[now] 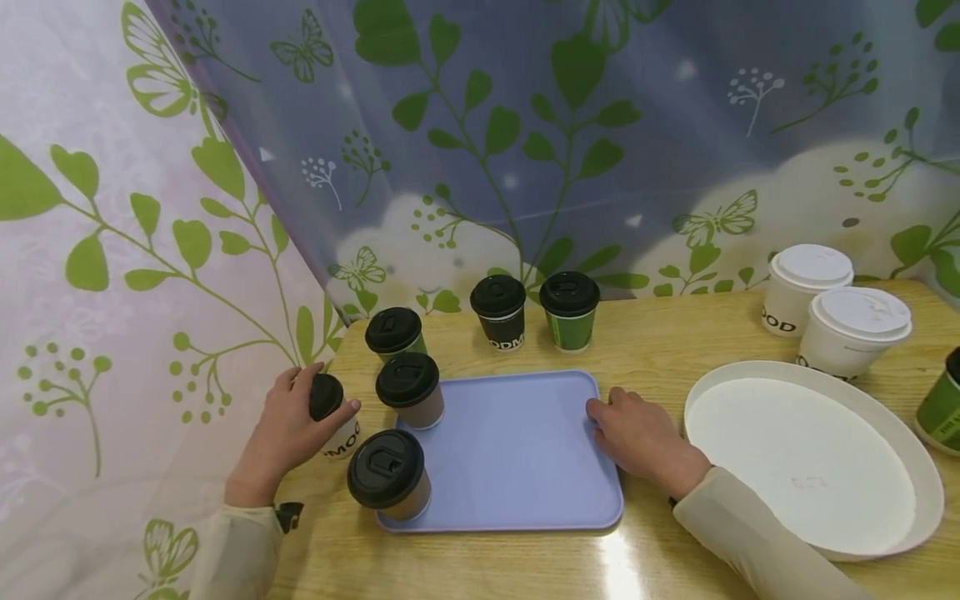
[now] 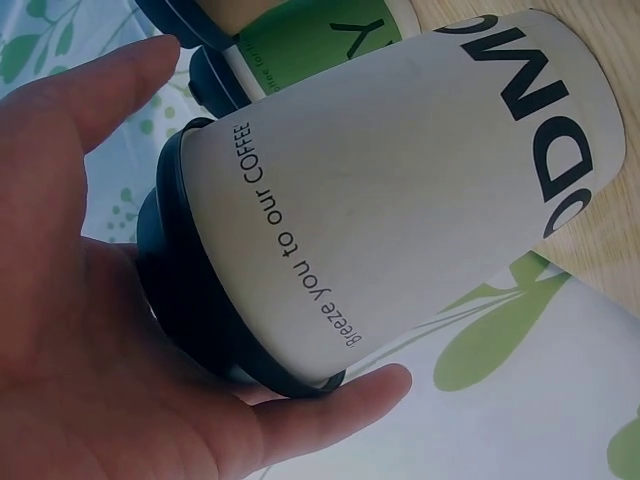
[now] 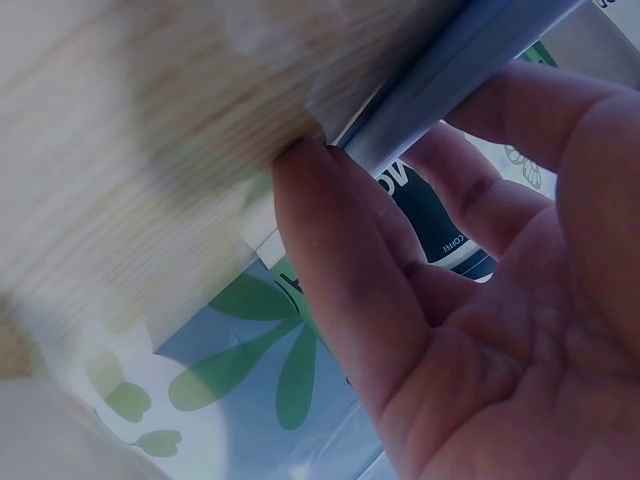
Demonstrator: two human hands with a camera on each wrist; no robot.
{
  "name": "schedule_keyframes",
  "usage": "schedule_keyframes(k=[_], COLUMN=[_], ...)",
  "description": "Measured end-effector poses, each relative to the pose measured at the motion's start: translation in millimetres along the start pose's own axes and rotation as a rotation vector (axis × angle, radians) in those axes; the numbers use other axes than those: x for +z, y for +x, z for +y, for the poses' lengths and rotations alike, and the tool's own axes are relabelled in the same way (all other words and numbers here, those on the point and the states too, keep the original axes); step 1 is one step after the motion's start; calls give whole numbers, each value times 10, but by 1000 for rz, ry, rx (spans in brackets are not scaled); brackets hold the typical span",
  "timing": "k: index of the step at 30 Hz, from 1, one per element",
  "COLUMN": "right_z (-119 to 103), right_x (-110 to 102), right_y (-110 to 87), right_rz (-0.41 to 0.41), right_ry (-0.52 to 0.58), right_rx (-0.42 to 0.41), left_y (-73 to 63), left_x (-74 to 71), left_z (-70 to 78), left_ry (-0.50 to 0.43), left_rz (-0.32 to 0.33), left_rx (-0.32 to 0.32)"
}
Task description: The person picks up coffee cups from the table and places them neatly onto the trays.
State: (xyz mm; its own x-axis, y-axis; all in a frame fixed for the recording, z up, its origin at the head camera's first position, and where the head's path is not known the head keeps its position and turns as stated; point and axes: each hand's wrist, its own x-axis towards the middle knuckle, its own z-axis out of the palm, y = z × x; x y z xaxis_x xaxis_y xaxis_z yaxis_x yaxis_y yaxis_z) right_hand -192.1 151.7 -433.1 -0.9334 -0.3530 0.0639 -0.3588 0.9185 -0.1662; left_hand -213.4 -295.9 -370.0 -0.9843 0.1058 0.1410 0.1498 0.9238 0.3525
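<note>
A white paper cup [image 2: 400, 190] with a black lid stands at the left of the table. My left hand [image 1: 281, 433] spreads around its lid, fingers at the far side. In the left wrist view the thumb [image 2: 110, 100] is apart from the lid. My right hand [image 1: 633, 437] grips the right rim of a lilac tray [image 1: 517, 458], its digits on both sides of the rim in the right wrist view. Two brown cups with black lids, a nearer one [image 1: 386, 475] and a farther one [image 1: 409, 387], stand along the tray's left edge.
Behind the tray are a green cup [image 1: 573, 321], a black cup [image 1: 502, 321] and another green cup [image 1: 393, 333]. To the right lies a round white tray [image 1: 810, 467], with two white-lidded cups [image 1: 855, 333] behind it and a green cup [image 1: 945, 408] at the edge. A patterned curtain [image 1: 480, 150] borders the table.
</note>
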Motion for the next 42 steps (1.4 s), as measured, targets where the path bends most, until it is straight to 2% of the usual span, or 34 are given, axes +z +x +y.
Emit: schedule_keyframes(k=[20, 29, 36, 42], right_z=[-6, -9, -7, -5], right_x=[-16, 2, 6, -5], right_y=[-11, 2, -8, -16], right_rz=[17, 1, 29, 30], right_ry=[2, 10, -2, 2], right_rx=[-5, -8, -18, -13], left_y=[3, -22, -86, -127], left_x=[-37, -152, -239, -344], left_z=[11, 90, 142, 247], left_ry=[-3, 3, -13, -29], left_rz=[23, 69, 106, 145], left_rx=[28, 32, 34, 49])
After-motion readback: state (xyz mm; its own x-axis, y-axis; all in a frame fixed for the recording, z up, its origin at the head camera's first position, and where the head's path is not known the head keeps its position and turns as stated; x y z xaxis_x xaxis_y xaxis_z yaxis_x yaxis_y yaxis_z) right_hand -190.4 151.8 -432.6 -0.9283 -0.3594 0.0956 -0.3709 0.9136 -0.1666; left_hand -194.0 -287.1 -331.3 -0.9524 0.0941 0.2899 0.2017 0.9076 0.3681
